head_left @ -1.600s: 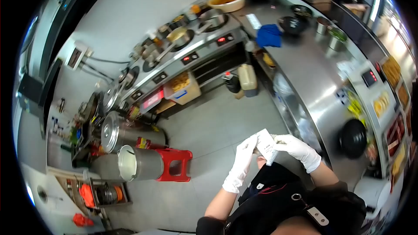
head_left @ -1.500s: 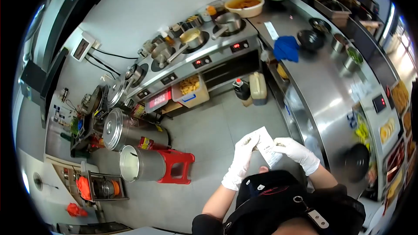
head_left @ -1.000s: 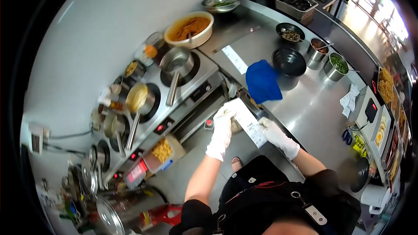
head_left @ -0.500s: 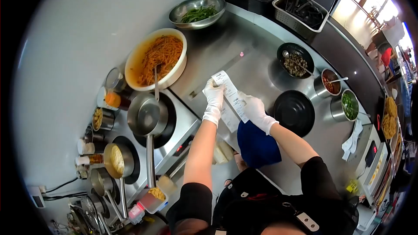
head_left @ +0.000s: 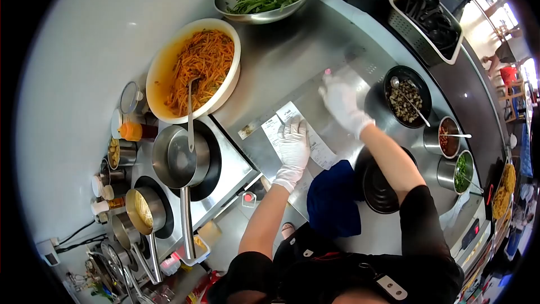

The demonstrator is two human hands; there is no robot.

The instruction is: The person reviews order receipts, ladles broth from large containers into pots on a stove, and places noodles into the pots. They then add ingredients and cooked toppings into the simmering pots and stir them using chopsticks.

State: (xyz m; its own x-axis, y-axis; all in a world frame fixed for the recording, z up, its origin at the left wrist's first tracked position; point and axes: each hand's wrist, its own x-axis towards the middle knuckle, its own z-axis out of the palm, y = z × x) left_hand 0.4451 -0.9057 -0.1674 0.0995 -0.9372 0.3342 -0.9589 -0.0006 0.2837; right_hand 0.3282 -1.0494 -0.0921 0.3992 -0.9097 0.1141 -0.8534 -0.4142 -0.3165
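My left hand [head_left: 294, 149], in a white glove, lies with its fingers flat over two paper receipts [head_left: 322, 152] on the steel counter [head_left: 292, 56]. The printed slips overlap, and part of them is hidden under my fingers. My right hand [head_left: 344, 103], gloved too, reaches further up the counter and is smeared by motion. Its fingertips are close to a small pink thing [head_left: 328, 71]; whether they touch it I cannot tell. Near the counter's front edge, below the receipts, lies a dark blue cloth [head_left: 334, 200].
Left stand a bowl of shredded carrot [head_left: 205, 62] with a spoon, a steel bowl of greens [head_left: 263, 0] and a saucepan [head_left: 177, 157]. On the right are a black bowl [head_left: 405, 95] of chopped food, steel pots of red bits [head_left: 449, 138] and chopped greens [head_left: 461, 171], and an black bowl [head_left: 379, 186].
Both receipts now lie on the counter; before, my hands held one strip up. My left hand has lowered onto them, while my right hand has let go and moved up toward the pink thing.
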